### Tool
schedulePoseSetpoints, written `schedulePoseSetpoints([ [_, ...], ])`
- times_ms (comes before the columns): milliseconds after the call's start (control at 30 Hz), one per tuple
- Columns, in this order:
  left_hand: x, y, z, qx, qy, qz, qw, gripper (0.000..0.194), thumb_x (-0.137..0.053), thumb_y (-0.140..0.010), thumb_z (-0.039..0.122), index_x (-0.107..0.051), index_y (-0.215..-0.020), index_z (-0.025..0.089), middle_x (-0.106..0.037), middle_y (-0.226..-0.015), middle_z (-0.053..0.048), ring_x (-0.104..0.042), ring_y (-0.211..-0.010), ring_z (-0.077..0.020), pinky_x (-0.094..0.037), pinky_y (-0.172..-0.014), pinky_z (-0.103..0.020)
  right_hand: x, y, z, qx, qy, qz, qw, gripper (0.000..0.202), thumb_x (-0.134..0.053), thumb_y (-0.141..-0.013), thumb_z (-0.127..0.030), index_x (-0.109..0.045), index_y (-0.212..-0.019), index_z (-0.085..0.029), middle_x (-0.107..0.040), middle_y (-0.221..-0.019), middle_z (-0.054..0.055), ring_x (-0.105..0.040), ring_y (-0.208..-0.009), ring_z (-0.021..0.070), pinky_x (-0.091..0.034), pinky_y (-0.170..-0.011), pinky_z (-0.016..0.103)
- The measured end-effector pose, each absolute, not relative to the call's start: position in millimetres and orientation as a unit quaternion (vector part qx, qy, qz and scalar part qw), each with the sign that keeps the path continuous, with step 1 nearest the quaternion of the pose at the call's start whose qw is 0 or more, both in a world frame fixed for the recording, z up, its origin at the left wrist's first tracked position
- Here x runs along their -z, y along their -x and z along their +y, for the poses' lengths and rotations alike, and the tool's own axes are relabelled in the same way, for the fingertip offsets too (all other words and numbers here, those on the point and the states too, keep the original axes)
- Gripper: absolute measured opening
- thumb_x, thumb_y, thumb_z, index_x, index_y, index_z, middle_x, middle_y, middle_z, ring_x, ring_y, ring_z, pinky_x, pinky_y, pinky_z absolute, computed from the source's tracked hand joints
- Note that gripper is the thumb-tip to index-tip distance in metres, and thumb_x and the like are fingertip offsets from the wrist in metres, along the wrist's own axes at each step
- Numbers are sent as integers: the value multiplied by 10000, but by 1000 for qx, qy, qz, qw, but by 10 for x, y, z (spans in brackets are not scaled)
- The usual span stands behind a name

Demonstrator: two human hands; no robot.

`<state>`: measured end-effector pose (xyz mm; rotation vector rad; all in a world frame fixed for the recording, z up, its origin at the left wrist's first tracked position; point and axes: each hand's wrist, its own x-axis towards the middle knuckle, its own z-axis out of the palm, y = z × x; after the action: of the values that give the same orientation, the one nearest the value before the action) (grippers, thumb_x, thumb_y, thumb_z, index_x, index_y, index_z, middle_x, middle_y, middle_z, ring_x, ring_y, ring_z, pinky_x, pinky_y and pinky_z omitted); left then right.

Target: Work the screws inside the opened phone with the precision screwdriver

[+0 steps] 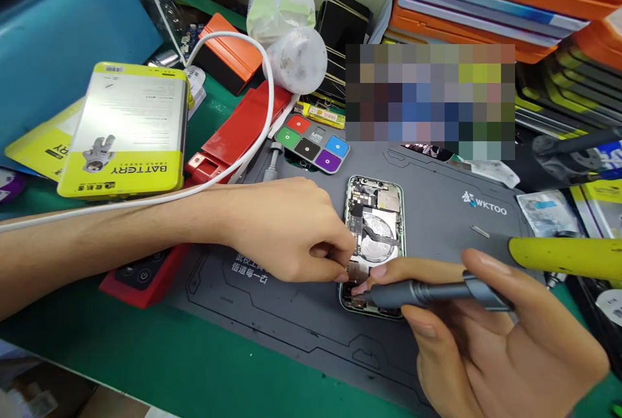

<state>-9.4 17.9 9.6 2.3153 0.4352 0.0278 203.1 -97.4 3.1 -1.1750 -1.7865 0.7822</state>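
Note:
An opened phone (389, 201) lies on the grey mat (301, 334), its inner parts and a round silver coil showing. My right hand (505, 340) grips a dark grey screwdriver (413, 293) whose tip meets the lower end of the phone. Over the phone's lower left edge, my left hand (301, 236) has its fingers curled and pressed together at the frame; whatever may be between the fingertips is hidden.
Left, a yellow and white battery box (126, 133) lies near a red tool (238, 129). A white cable (269, 81) crosses above my left forearm. Behind the phone sits a coloured magnetic pad (311, 146). A yellow cylinder (564, 259) juts in from the right.

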Motion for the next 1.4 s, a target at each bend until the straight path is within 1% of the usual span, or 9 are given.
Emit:
schedulePoseSetpoints([
  [167,-104,98,216,15,-905,145,400,99,-657,-892,323,-750,-884,288,-746,-808,69,-650,-693,-101,-348,-587,-254,-98,-1959,-906,-337,474,-675,454,601,-535,-902,-52,-486,-1395,-392,-682,-942,-2,-683,-756,115,-617,-616,201],
  [367,-101,87,221,15,-906,123,404,122,-657,-908,361,-765,-900,306,-761,-861,68,-672,-750,-102,-366,-623,-245,-45,-1973,-909,-364,475,-663,450,590,-527,-923,-72,-456,-1392,-423,-681,-957,-7,-688,-767,125,-630,-660,241],
  [633,-100,75,218,15,-908,129,397,109,-674,-896,366,-770,-908,316,-758,-843,74,-667,-737,-101,-357,-603,-258,-76,-1944,-880,-364,487,-656,448,521,-515,-962,-132,-433,-1398,-405,-684,-949,4,-698,-769,132,-632,-665,252],
  [833,-97,73,225,14,-910,125,396,118,-665,-904,367,-770,-916,315,-759,-850,70,-667,-737,-98,-352,-602,-259,-68,-1960,-900,-348,488,-674,433,518,-519,-960,-144,-425,-1408,-388,-668,-941,11,-683,-757,120,-634,-660,229],
  [967,-99,70,222,16,-908,126,399,103,-671,-900,355,-766,-908,317,-757,-852,78,-670,-751,-94,-347,-600,-255,-76,-1952,-908,-377,493,-644,448,455,-519,-970,-152,-428,-1368,-354,-662,-953,19,-692,-755,124,-638,-624,222],
  [1067,-100,75,213,8,-909,127,397,95,-677,-896,355,-762,-887,313,-755,-838,80,-666,-727,-90,-343,-583,-264,-78,-1946,-910,-415,501,-581,488,390,-521,-983,-183,-400,-1320,-337,-662,-952,24,-703,-727,147,-646,-586,255],
  [1133,-100,81,205,2,-910,126,395,103,-676,-897,365,-759,-879,308,-757,-839,78,-667,-721,-90,-343,-579,-268,-72,-1946,-898,-447,512,-529,507,376,-538,-981,-219,-365,-1297,-328,-662,-942,25,-711,-718,180,-661,-571,314],
  [1233,-97,87,195,-3,-912,122,393,116,-671,-900,379,-754,-874,303,-759,-848,79,-674,-735,-91,-348,-585,-268,-57,-1950,-856,-497,527,-472,503,379,-591,-953,-263,-356,-1247,-309,-658,-925,15,-716,-699,210,-673,-584,406],
  [1400,-93,85,178,-4,-915,130,383,129,-665,-898,388,-747,-866,293,-755,-826,70,-673,-722,-99,-347,-583,-260,-36,-1945,-814,-536,512,-466,484,365,-582,-958,-255,-338,-1226,-297,-662,-959,22,-723,-755,206,-674,-616,397],
])
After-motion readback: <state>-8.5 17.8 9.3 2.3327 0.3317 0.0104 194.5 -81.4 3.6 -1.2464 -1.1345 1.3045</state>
